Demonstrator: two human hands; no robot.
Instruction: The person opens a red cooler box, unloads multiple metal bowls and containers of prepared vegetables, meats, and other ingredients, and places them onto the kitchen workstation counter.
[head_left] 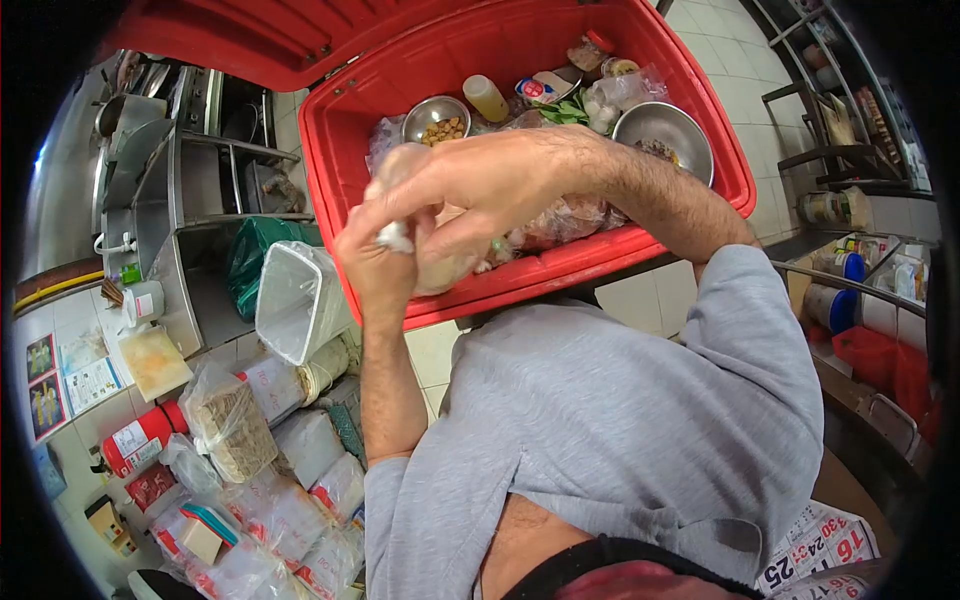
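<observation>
My left hand [372, 262] is raised over the near left corner of the red cooler box [690, 75], its fingers bent around the gathered top of a clear plastic bag [445, 275]. Reaching across from the right, my right hand [485, 178] meets it, with thumb and fingers closed on the same bag. Something small and white [396, 237] shows between the hands. The bag's contents look pale but are blurred. Behind the hands, inside the box, are a steel bowl of brown pieces [443, 130], a yellowish bottle [484, 98], green leaves [568, 108] and another steel bowl [690, 135].
The box's red lid [230, 40] stands open at the upper left. Left of the box are a white plastic bin [290, 300] and a green bag [262, 255]. Wrapped packages [275, 515] and a fire extinguisher [140, 440] lie lower left. Shelves with containers [845, 270] line the right.
</observation>
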